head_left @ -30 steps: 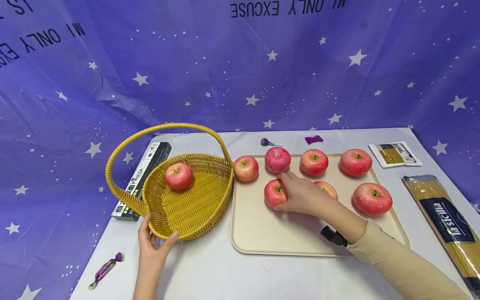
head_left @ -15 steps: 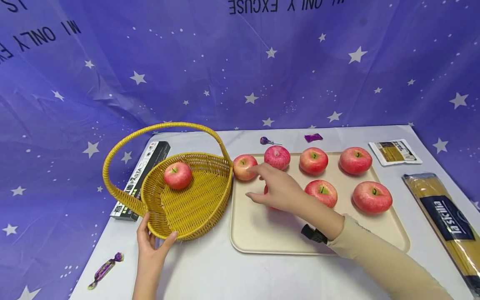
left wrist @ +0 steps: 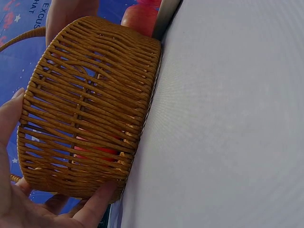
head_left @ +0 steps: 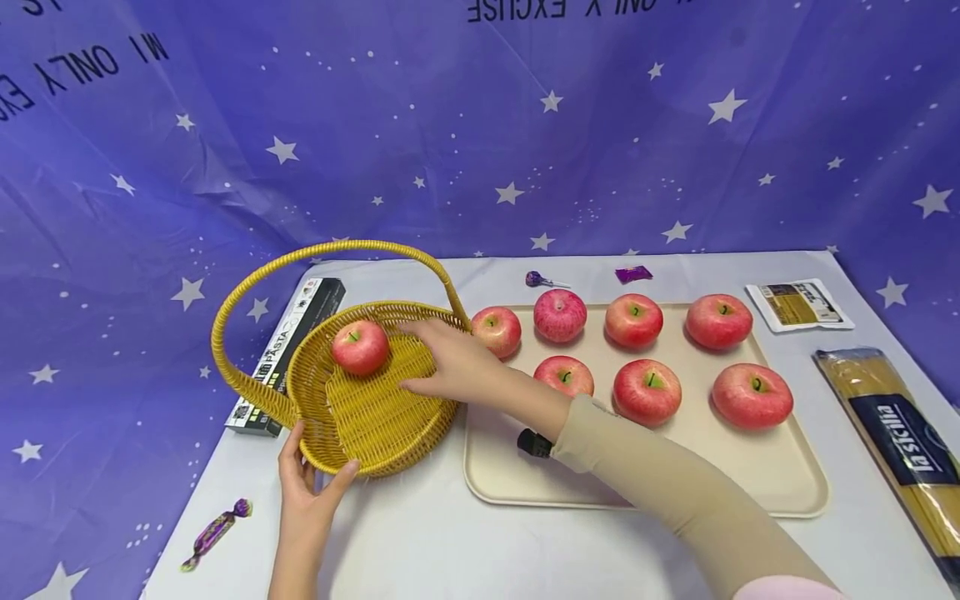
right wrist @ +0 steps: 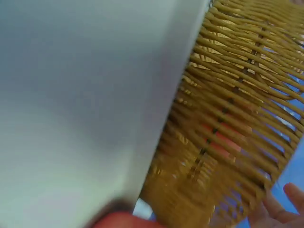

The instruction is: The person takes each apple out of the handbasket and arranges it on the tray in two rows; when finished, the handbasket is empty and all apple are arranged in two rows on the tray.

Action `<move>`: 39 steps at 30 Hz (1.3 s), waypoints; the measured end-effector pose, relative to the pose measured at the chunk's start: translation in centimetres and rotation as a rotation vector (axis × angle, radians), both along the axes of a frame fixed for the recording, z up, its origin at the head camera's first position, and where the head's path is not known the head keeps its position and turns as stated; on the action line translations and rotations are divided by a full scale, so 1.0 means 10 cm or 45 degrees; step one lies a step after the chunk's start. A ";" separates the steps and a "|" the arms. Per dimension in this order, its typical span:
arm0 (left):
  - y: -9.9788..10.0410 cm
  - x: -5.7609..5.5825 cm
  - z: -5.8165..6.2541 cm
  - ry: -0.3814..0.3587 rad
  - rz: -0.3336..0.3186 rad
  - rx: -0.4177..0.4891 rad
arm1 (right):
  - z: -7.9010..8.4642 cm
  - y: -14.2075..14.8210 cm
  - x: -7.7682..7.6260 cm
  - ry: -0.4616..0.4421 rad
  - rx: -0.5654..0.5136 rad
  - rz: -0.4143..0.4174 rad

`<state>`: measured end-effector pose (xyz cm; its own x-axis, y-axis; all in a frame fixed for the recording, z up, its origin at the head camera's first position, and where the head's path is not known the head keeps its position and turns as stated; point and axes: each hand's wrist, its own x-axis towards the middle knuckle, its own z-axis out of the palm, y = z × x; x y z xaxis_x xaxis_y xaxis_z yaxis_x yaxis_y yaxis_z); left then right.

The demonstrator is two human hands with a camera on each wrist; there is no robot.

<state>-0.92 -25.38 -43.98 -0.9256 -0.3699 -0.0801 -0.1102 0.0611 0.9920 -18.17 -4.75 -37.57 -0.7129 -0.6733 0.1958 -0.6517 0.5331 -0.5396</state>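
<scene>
My left hand [head_left: 307,492] grips the near left rim of the yellow wicker basket [head_left: 397,446], thumb on one side and fingers on the other. In the left wrist view, its fingers [left wrist: 97,204] curl against the woven wall. Inside the basket, at the left, sits one red apple [head_left: 360,347]. My right hand [head_left: 468,367] hovers over the basket's right side, fingers and thumb spread toward that apple, holding nothing. A gap shows between its fingertips and the apple. Beyond the basket rim in the right wrist view are its fingers [right wrist: 275,209].
Right of the basket, a cream tray [head_left: 540,492] holds several red apples [head_left: 647,392]. Wrapped candy [head_left: 216,535] lies front left; a lollipop [head_left: 536,279] and purple sweet [head_left: 633,273] lie behind the tray. A pasta box [head_left: 300,333], spaghetti pack [head_left: 900,442] and pouch [head_left: 798,305] stand around.
My right hand has left the front-left apple on the tray, which stays there, and moved left over the basket. My left hand still holds the basket rim.
</scene>
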 end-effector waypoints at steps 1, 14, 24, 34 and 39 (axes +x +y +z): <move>0.00 0.00 0.00 0.006 0.000 -0.002 | -0.01 -0.07 -0.03 -0.007 0.010 0.001; 0.01 0.02 0.00 -0.022 0.022 -0.007 | -0.20 -0.84 -0.22 -0.199 0.059 -0.112; 0.03 0.04 -0.01 -0.035 0.003 -0.012 | -0.29 -1.04 -0.30 -0.304 0.152 -0.222; 0.03 0.04 0.00 -0.014 0.005 -0.009 | -0.26 -1.00 -0.25 -0.203 0.108 -0.201; 0.04 0.02 0.01 0.017 0.003 -0.016 | -0.08 -0.74 -0.12 -0.173 -0.090 -0.125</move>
